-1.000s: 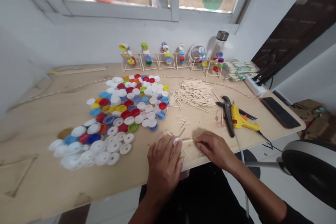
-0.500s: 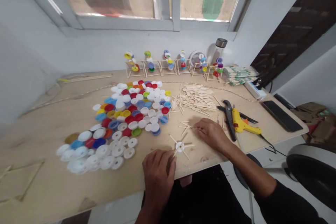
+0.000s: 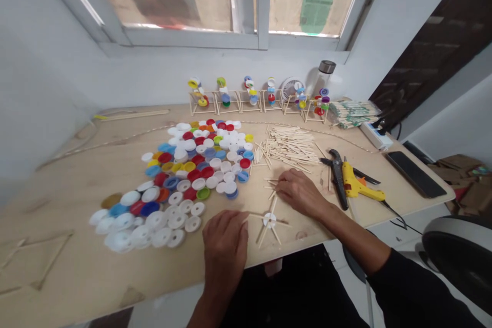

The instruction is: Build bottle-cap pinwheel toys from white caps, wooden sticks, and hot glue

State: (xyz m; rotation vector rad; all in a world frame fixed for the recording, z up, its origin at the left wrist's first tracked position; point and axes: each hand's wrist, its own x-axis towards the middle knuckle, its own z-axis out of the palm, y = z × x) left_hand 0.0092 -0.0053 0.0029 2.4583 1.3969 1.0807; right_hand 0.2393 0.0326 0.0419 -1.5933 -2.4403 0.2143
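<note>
A white bottle cap with short wooden sticks spread out like spokes (image 3: 269,220) lies near the table's front edge. My left hand (image 3: 225,246) rests to its left, fingers bent, the end of one spoke at its thumb and forefinger. Beyond the spoked piece, my right hand (image 3: 300,193) is closed low over a few loose short sticks (image 3: 270,181), its fingertips on them. Which stick the fingertips grip is partly hidden. A large spread of coloured and white bottle caps (image 3: 200,170) covers the table to the left of both hands.
Behind the right hand lies a pile of cut sticks (image 3: 294,144). To the right are black-handled cutters (image 3: 338,179), a yellow glue gun (image 3: 361,188) and a phone (image 3: 415,174). Stick frames with bottle-cap wheels (image 3: 226,100) line the wall beside a bottle (image 3: 323,78).
The spoked piece has turned, and one spoke now points at my left hand. My right hand has shifted slightly left over the loose sticks. The whole view has moved a little.
</note>
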